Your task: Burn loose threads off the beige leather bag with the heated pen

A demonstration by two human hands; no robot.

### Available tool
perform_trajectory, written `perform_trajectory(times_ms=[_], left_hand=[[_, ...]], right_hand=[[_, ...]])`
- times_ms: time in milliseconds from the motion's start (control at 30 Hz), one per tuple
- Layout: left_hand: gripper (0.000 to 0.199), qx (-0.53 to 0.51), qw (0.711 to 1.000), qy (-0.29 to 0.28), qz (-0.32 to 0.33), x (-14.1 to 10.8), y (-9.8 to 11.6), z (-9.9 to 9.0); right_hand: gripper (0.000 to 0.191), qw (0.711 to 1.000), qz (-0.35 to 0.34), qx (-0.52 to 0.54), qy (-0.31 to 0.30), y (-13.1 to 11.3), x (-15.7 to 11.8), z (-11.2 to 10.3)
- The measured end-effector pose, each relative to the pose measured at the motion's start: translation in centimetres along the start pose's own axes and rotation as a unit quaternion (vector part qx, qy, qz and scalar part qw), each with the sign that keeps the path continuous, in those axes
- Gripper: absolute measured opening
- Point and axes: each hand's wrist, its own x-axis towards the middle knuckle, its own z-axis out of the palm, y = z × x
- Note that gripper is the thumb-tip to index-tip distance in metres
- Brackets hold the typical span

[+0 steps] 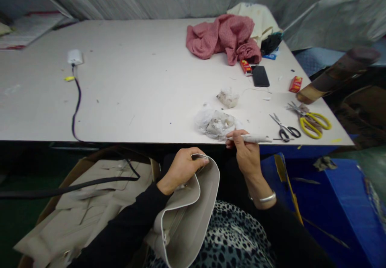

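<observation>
My left hand (pixel 183 168) pinches the upper rim of a beige handbag (pixel 201 215), which lies tilted on my lap with its mouth open. A zipper and a metal fitting show inside it. Between the thumb and fingers of my right hand (pixel 247 155) is a white, wrapped pen-like tool (pixel 256 139), held level at the table edge. Its left tip is at a crumpled clear plastic bag (pixel 217 123) with a pale, smeared mass in it; whether they touch I cannot tell. Behind that sits a small wrapped lump (pixel 228 98).
Black-handled scissors (pixel 285 128) and yellow-handled scissors (pixel 312 121) lie on the table (pixel 135 79) at right, near a brown cylinder (pixel 334 77). Pink cloth (pixel 223 38), a phone (pixel 260 76) and red boxes (pixel 296 84) lie behind. A carton of beige pieces (pixel 99 195) stands left, a blue bin (pixel 340 207) right.
</observation>
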Motion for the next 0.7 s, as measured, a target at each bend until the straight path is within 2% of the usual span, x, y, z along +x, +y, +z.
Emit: perform_trajectory(times_ms=[100,167,467,700], left_hand=[[0.013,0.010,1.000,-0.012,0.003,0.0,0.2,0.3],[0.012,0.017,1.000,-0.017,0.000,0.0,0.3,0.4],[0.014,0.015,1.000,-0.023,0.001,-0.2,0.5,0.8],[0.010,-0.002,0.999,-0.037,0.006,-0.3,0.6,1.2]], right_hand=[[0.035,0.993,0.051,0.071,-0.078,-0.5,-1.5,0.1],[0.036,0.990,0.061,0.077,-0.103,-0.7,-2.1,0.2],[0.040,0.984,0.097,0.067,-0.131,0.3,-2.7,-0.2],[0.049,0.977,0.066,0.021,-0.201,0.3,-1.6,-0.8]])
